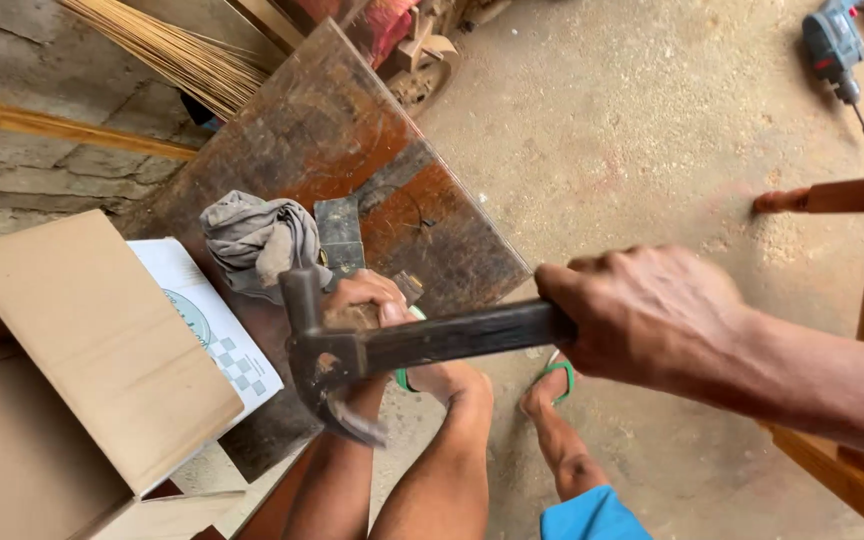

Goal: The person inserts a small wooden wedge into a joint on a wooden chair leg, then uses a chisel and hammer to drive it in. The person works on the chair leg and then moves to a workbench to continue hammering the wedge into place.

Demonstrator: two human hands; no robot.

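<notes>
Right hand: your right hand (652,318) has its fingers wrapped tight around the hammer (372,352) handle.
Left hand: your left hand (364,298) rests on the counter (352,130) beside the grey rag (257,238); finger state unclear.

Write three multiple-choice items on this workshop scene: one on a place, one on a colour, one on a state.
1. Where does the power drill lie?
A. on the concrete floor, top right
B. on the cardboard box
C. on the dark board

2. What colour are the sandal straps?
A. red
B. green
C. white

3. What is the right hand doing?
A. hanging open
B. gripping the hammer by its handle
C. holding the grey rag

Key: 1 A, it lies on bare floor far from the bench; 2 B, a green strap crosses the foot; 3 B, its fingers wrap the dark handle.
</notes>
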